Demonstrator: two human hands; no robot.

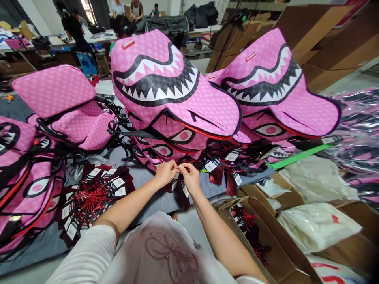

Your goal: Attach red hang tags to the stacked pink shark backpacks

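Head view: the left hand (165,172) and right hand (189,176) meet fingertip to fingertip at the lower edge of the front backpack (174,94), a pink bag with a shark-mouth print. Both are curled shut, pinching a small hang tag (175,180) between them; the tag sits just under the bag's lowest eye panel, and more dark red tags dangle below the hands. Whether a string is already through a loop I cannot tell, since the fingers cover that spot.

Left of the backpack, on the grey table (148,177), lies a fan of loose tags (97,193) with red strings bunched at its centre. Farther left is a heap of flattened pink bags (59,102). Right of the backpack leans a second backpack (275,86) of the same print, touching it, with tags hanging beneath. In front and to the right stands an open box (275,252) holding more tags, and beside it packets of white bags (316,225). Behind the backpack, other people work at far tables.

Risks, as I judge them: the thin string could slip from the pinch, because the grip is fingertip-only and half blind. The stacked bag leans forward over the hands, so a tug downward might tip it onto them. Hanging tags nearby could tangle with the one held.
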